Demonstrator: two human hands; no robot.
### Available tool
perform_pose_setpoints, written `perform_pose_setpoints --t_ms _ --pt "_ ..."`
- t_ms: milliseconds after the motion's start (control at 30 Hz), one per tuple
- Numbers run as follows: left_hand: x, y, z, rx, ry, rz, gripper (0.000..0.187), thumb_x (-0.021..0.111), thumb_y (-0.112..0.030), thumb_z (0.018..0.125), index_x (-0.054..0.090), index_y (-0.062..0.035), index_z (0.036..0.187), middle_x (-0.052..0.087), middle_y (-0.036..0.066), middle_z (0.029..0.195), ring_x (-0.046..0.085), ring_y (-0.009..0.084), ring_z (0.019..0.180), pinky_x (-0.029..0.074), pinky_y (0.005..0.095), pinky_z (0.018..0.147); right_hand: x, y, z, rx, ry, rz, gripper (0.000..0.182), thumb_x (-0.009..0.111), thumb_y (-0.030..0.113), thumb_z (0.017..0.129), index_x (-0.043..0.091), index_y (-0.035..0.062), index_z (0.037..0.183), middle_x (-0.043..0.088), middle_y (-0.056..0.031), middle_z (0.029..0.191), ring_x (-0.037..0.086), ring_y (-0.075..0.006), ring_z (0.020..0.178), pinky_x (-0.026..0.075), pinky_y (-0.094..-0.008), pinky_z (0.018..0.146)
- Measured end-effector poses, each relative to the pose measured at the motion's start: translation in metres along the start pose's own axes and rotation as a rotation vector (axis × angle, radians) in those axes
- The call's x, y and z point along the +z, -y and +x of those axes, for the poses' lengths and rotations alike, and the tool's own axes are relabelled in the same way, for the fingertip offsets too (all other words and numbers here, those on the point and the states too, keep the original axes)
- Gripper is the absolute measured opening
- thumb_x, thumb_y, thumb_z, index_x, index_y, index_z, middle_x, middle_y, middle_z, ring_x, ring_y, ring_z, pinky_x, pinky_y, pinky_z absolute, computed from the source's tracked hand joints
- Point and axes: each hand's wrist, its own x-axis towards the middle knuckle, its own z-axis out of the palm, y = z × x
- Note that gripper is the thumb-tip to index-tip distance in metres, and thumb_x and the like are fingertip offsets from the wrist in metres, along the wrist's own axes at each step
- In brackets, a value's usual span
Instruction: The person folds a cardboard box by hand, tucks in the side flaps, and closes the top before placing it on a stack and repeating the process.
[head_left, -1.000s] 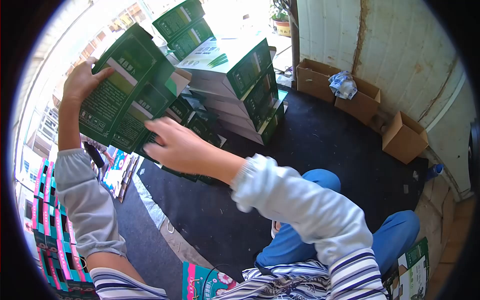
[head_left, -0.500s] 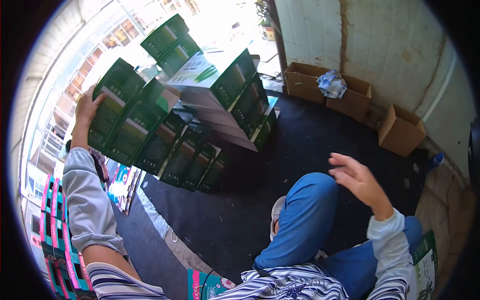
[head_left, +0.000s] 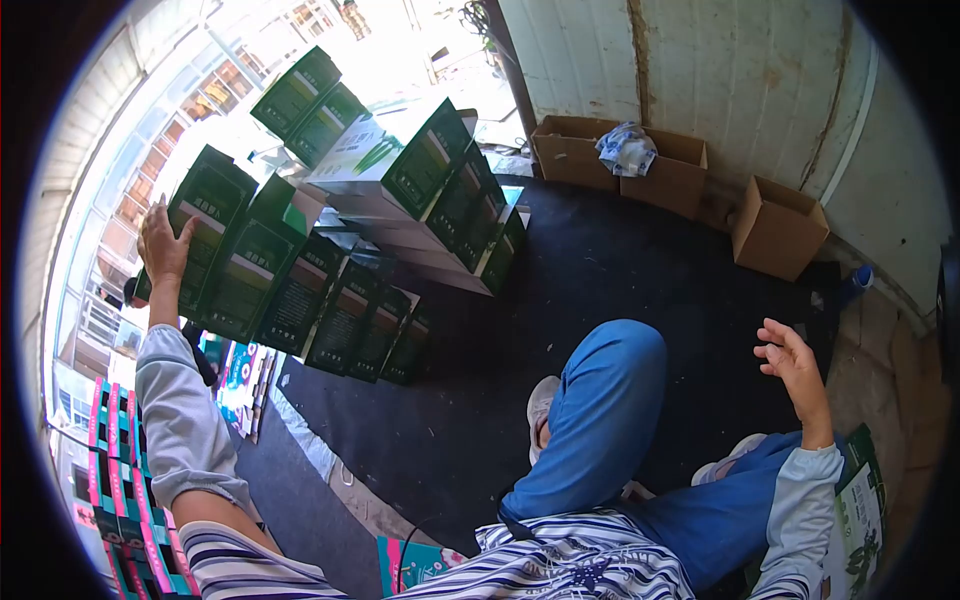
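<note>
My left hand (head_left: 165, 245) grips the outer edge of a green carton (head_left: 212, 195), thumb on its printed face and fingers along its side. This carton is at the left end of a leaning row of similar green cartons (head_left: 340, 315). Behind the row stands a stack of green-and-white cartons (head_left: 440, 165) with leaf pictures on top. My right hand (head_left: 795, 370) is raised at the right, above my bent leg, fingers slightly curled and apart, holding nothing.
Brown open boxes (head_left: 665, 185) line the wall, with crumpled plastic (head_left: 627, 150) on one; another brown box (head_left: 780, 230) stands to their right. Pink-and-teal boxes (head_left: 125, 480) are stacked at lower left. Flat printed cardboard (head_left: 862, 520) lies at lower right. The floor mat (head_left: 470, 370) is black.
My right hand has moved right and lower, away from above my knee. The left hand stays at the end carton, its fingers slightly shifted. The whole view has shifted a little.
</note>
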Motion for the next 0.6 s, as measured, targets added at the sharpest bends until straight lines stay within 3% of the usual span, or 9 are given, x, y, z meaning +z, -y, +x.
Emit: perform_pose_setpoints --t_ms 67,200,300,367,467,500,600 --pt "-0.004 0.008 -0.009 0.012 -0.095 0.013 0.079 0.058 -0.060 0.082 0.033 -0.0145 0.142 0.043 0.015 0.138 0.037 0.0305 0.130 0.030 0.0554 0.103 -0.002 -0.006 -0.001 0.036 0.007 0.002 0.042 0.054 0.016 0.093 0.046 0.0027 0.133 0.056 -0.0103 0.122 0.059 -0.0149 0.100 0.049 -0.0254 0.080" --pt "-0.012 0.006 -0.013 -0.001 -0.317 -0.054 0.074 0.056 -0.058 0.085 0.038 -0.0097 0.138 0.045 0.019 0.136 0.039 0.0328 0.129 0.031 0.0510 0.104 -0.006 -0.008 -0.004 0.044 0.025 0.012 0.042 0.053 0.015 0.093 0.047 0.0024 0.132 0.056 -0.0101 0.121 0.059 -0.0148 0.100 0.049 -0.0255 0.080" --pt "-0.064 -0.064 -0.023 -0.028 -0.424 -0.250 0.069 0.055 -0.055 0.087 0.042 -0.0089 0.136 0.045 0.019 0.135 0.039 0.0339 0.128 0.031 0.0487 0.104 -0.008 -0.008 -0.011 0.045 0.040 0.047 0.042 0.054 0.015 0.093 0.047 0.0027 0.132 0.056 -0.0102 0.121 0.059 -0.0151 0.101 0.049 -0.0255 0.080" --pt "-0.098 -0.133 -0.047 0.049 -0.439 -0.466 0.059 0.055 -0.045 0.090 0.046 -0.0043 0.133 0.046 0.020 0.134 0.043 0.0342 0.125 0.033 0.0448 0.103 -0.012 -0.011 -0.019 0.057 0.050 0.051 0.043 0.056 0.015 0.092 0.048 0.0037 0.132 0.056 -0.0101 0.121 0.060 -0.0157 0.101 0.049 -0.0259 0.080" --pt "-0.131 -0.251 -0.119 0.344 -0.229 -0.960 0.048 0.055 -0.024 0.093 0.043 -0.0054 0.135 0.042 0.020 0.139 0.038 0.0359 0.130 0.028 0.0454 0.107 -0.027 -0.027 -0.042 0.020 0.065 0.089 0.041 0.057 0.017 0.092 0.048 0.0031 0.130 0.057 -0.0108 0.120 0.060 -0.0154 0.102 0.050 -0.0271 0.081" --pt "-0.155 -0.294 -0.151 0.314 -0.015 -1.106 0.048 0.055 -0.021 0.093 0.042 -0.0042 0.135 0.040 0.021 0.139 0.035 0.0367 0.132 0.026 0.0441 0.108 -0.035 -0.039 -0.049 0.029 0.067 0.116 0.042 0.058 0.017 0.092 0.049 0.0027 0.130 0.058 -0.0110 0.118 0.060 -0.0153 0.101 0.050 -0.0271 0.081" --pt "-0.200 -0.387 -0.216 0.536 0.418 -1.495 0.052 0.055 -0.027 0.093 0.039 -0.0021 0.136 0.037 0.022 0.141 0.033 0.0366 0.133 0.025 0.0422 0.109 -0.045 -0.072 -0.085 0.001 -0.067 -0.076 0.042 0.060 0.019 0.091 0.050 0.0020 0.128 0.060 -0.0094 0.114 0.061 -0.0145 0.097 0.049 -0.0277 0.082"
